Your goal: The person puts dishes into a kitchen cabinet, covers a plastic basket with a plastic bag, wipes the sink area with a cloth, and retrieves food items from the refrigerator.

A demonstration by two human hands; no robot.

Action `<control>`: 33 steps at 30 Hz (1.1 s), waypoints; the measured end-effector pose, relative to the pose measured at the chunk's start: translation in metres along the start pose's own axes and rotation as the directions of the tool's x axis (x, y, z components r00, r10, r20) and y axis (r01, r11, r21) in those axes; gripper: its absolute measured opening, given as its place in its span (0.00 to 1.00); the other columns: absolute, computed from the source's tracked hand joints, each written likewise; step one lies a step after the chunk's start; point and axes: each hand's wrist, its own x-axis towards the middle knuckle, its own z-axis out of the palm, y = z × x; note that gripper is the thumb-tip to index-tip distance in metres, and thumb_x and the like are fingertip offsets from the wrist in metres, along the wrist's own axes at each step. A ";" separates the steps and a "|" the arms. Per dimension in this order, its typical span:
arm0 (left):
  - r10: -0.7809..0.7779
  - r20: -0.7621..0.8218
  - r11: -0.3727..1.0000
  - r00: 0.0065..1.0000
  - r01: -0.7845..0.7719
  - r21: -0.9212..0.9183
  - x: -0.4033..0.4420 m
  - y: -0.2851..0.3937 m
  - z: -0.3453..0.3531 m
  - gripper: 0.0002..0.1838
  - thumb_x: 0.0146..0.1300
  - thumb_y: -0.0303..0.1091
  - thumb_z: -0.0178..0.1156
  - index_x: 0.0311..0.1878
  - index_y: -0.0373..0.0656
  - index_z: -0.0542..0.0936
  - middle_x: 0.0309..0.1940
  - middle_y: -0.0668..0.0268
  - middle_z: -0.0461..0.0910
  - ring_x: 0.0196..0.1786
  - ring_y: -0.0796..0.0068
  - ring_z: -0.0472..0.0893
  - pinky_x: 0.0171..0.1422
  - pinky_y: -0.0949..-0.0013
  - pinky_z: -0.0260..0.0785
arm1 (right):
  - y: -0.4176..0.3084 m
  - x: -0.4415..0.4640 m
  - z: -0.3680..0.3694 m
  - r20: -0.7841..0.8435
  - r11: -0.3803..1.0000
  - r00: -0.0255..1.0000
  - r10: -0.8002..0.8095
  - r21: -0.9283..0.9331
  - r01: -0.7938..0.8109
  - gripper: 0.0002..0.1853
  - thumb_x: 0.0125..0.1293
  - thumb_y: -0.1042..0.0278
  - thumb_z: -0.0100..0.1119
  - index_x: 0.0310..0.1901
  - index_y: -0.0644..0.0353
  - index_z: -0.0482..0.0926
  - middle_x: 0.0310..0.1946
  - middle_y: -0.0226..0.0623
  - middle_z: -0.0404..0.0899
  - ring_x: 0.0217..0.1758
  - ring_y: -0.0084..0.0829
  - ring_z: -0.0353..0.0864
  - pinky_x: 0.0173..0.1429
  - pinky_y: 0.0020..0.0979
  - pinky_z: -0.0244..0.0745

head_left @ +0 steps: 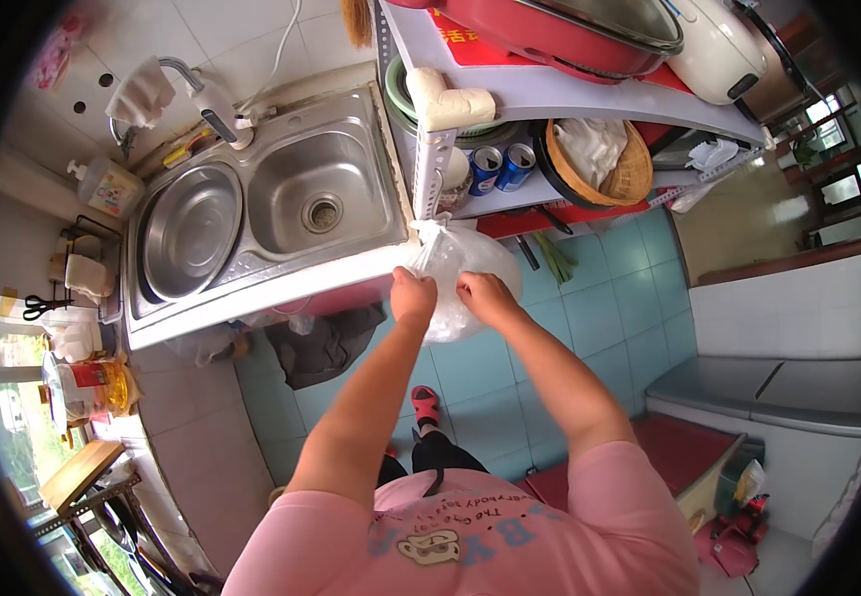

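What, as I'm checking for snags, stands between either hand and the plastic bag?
Nothing visible: the left hand and right hand are both right at the bag, fingers curled, though their exact grip is hard to make out. The shelf post is beyond the bag, not between.

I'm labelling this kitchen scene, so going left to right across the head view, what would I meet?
Scissors → pump bottle → steel basin → sink drain → plastic bag → woven basket → white appliance.
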 end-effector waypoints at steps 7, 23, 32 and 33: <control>0.122 0.061 0.958 0.991 -0.101 -0.270 0.013 -0.052 0.016 0.16 0.50 0.29 0.58 0.41 0.36 0.67 0.32 0.48 0.78 0.37 0.46 0.79 0.45 0.54 0.71 | -0.023 0.013 0.006 -0.317 0.965 0.915 -0.251 -0.153 0.212 0.10 0.51 0.77 0.63 0.37 0.58 0.76 0.35 0.42 0.75 0.38 0.44 0.78 0.42 0.40 0.75; 0.193 0.106 0.959 0.976 -0.164 -0.233 -0.005 -0.039 -0.009 0.21 0.52 0.29 0.61 0.48 0.35 0.68 0.28 0.58 0.79 0.33 0.63 0.81 0.41 0.65 0.72 | -0.016 0.032 -0.007 0.011 0.923 0.998 -0.057 -0.381 0.057 0.25 0.52 0.71 0.65 0.55 0.57 0.75 0.48 0.49 0.77 0.51 0.49 0.77 0.58 0.43 0.71; 0.176 0.115 0.951 0.978 -0.139 -0.276 -0.003 -0.042 -0.005 0.20 0.53 0.31 0.61 0.47 0.37 0.68 0.30 0.54 0.80 0.37 0.54 0.81 0.45 0.57 0.72 | -0.019 -0.010 -0.044 -0.086 0.528 0.988 0.130 0.849 0.005 0.20 0.60 0.80 0.53 0.55 0.60 0.74 0.48 0.37 0.78 0.49 0.30 0.79 0.54 0.32 0.74; 0.172 0.113 0.949 0.979 -0.134 -0.284 -0.004 -0.039 -0.006 0.20 0.53 0.31 0.61 0.47 0.37 0.68 0.30 0.54 0.80 0.37 0.54 0.81 0.45 0.57 0.72 | -0.019 -0.014 -0.053 -0.085 0.338 0.991 0.099 0.940 0.047 0.21 0.63 0.77 0.48 0.59 0.59 0.70 0.53 0.39 0.76 0.56 0.34 0.77 0.57 0.38 0.74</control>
